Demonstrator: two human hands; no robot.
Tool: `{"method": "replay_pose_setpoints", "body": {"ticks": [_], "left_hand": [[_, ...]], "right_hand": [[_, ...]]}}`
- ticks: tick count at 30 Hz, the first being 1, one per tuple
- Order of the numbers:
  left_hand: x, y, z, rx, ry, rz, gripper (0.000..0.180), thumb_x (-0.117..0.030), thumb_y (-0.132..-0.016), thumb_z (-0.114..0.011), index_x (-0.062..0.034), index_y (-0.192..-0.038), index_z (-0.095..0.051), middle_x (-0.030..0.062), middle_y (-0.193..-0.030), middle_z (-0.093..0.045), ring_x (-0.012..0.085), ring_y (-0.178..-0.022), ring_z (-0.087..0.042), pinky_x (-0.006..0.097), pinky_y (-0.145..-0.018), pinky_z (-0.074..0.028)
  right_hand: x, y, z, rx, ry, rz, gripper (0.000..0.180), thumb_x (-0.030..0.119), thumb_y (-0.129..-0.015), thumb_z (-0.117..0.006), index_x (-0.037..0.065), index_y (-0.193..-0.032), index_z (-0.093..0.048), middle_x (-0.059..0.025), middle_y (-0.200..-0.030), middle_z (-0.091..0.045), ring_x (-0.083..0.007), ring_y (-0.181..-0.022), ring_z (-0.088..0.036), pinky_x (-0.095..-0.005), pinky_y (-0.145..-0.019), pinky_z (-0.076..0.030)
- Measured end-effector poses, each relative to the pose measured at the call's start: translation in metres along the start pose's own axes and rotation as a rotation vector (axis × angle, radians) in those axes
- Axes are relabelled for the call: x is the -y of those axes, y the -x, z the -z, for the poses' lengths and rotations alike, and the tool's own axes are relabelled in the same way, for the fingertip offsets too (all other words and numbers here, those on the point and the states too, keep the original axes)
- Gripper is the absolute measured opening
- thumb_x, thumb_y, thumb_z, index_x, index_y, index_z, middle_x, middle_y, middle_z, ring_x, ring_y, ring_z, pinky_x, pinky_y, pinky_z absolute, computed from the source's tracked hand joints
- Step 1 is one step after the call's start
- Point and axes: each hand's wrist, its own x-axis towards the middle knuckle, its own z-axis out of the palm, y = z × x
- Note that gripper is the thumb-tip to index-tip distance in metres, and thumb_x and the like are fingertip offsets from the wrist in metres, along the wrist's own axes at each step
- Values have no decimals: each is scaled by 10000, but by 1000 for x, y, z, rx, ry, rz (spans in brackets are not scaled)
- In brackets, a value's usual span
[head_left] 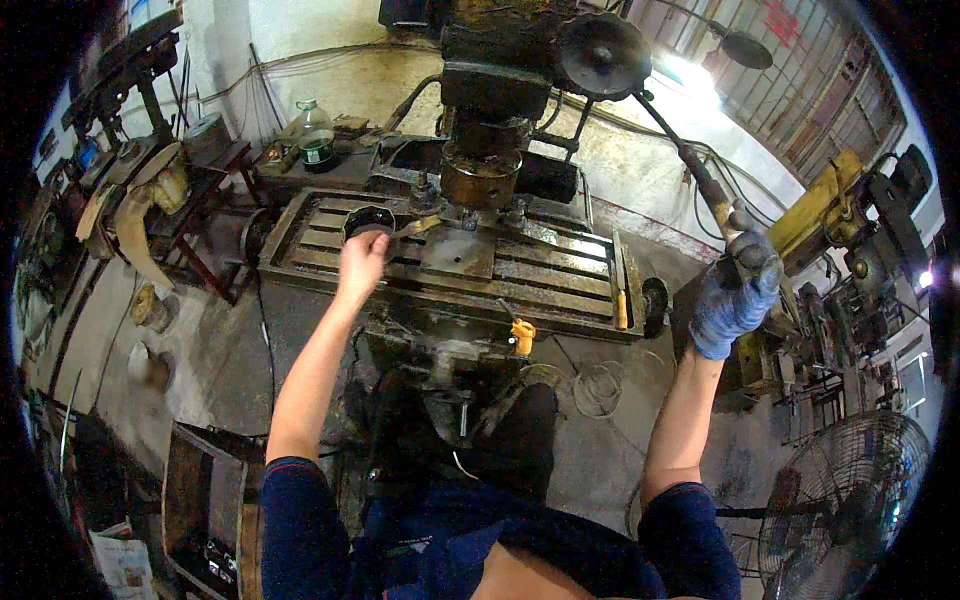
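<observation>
My bare left hand [364, 264] is closed on the handle of a brush [424, 226], whose tan bristles point right over the slotted machine table [330, 262]. Just beyond that hand, a dark round bowl [370, 215] rests on the table. A flat metal plate [458, 256] lies under the drilling or milling machine's spindle head [482, 177], right of the brush. Out to the right, my right hand [738, 290], in a blue-grey glove, is wrapped round the end of a long machine lever [706, 182].
A yellow air gun [523, 335] hangs at the table's front edge. A yellow-handled tool [622, 308] lies at its right end. Behind, left, stands a large clear bottle [315, 135]. A floor fan [845, 500] is near right, a wooden box [205, 500] near left.
</observation>
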Motion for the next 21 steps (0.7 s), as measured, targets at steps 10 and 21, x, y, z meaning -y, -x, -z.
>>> {"method": "replay_pose_setpoints", "body": {"ticks": [10,21], "left_hand": [[-23,-35,-90,-76,9,82,254,-207,-849,-521,-28,-1000,-619,180,-868,-635,346,-845,-602,396,-730,-462],[-16,-23,-96,-22,38,110,233,-187,-824,-549,-29,-969,-638,172,-862,-641,305,-835,-620,362,-728,-468]], "right_hand": [[2,-1,-6,-15,11,56,401,341,-896,-428,24,-651,-428,-106,-690,-505,-279,-863,-541,-497,-958,-328],[-7,16,5,40,-13,18,453,330,-914,-396,37,-571,-354,-98,-641,-462,-232,-769,-508,-500,-961,-316]]}}
